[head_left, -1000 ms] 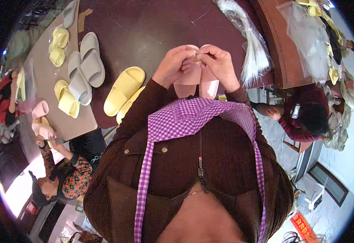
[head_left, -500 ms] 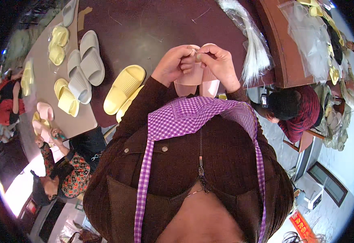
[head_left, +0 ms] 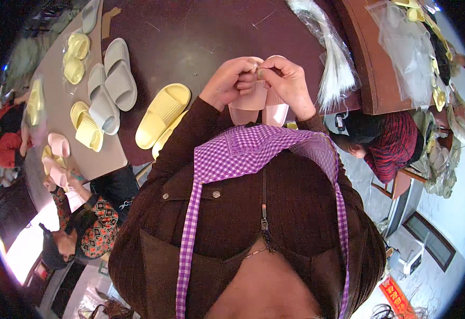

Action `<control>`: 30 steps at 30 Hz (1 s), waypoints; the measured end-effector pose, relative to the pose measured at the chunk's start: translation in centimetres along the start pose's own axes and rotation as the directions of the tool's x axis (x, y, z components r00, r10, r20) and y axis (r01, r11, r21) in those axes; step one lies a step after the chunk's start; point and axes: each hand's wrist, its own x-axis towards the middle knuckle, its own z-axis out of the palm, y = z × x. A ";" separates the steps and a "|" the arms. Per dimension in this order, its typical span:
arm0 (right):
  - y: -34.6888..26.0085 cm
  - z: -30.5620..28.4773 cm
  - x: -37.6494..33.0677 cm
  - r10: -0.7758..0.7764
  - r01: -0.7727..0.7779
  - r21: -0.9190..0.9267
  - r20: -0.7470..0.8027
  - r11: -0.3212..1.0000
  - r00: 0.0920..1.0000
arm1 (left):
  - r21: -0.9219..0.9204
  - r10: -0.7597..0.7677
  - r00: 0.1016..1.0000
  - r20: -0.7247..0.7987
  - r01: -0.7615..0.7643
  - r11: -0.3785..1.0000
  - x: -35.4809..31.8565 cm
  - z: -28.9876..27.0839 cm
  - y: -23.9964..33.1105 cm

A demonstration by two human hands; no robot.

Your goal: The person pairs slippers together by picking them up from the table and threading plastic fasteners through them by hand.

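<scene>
A pair of pale pink slippers lies on the dark table just in front of my body. Over them, my left hand and my right hand meet, thumbs and forefingers pinched close together. What sits between the fingertips is too small to make out. The other fingers of my left hand are curled in. Both hands partly hide the slippers. To the left of my left forearm lie yellow slippers, one partly covered by the other.
A plastic-wrapped bundle of thin white strands lies right of my hands. Grey slippers and more yellow ones rest at left. Clear plastic bags lie on the brown surface at right. Co-workers sit on both sides, one handling pink slippers.
My hands stay pinched together above the pink slippers with barely any movement. At right, the co-worker in the striped top has shifted their head slightly.
</scene>
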 end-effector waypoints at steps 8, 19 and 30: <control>-0.3 0.1 -0.2 0.022 -0.022 0.049 0.007 0.999 1.000 | -0.071 -0.029 0.997 0.071 0.034 0.997 0.1 -0.7 -0.2; -0.1 -0.2 -0.1 0.019 -0.020 0.040 0.029 0.999 0.999 | -0.005 -0.042 0.994 0.099 0.043 0.999 0.4 -0.8 -0.1; -0.7 -0.3 -0.2 0.015 -0.015 -0.001 0.020 1.000 1.000 | 0.031 -0.063 0.992 0.109 0.060 0.998 0.3 -0.3 0.3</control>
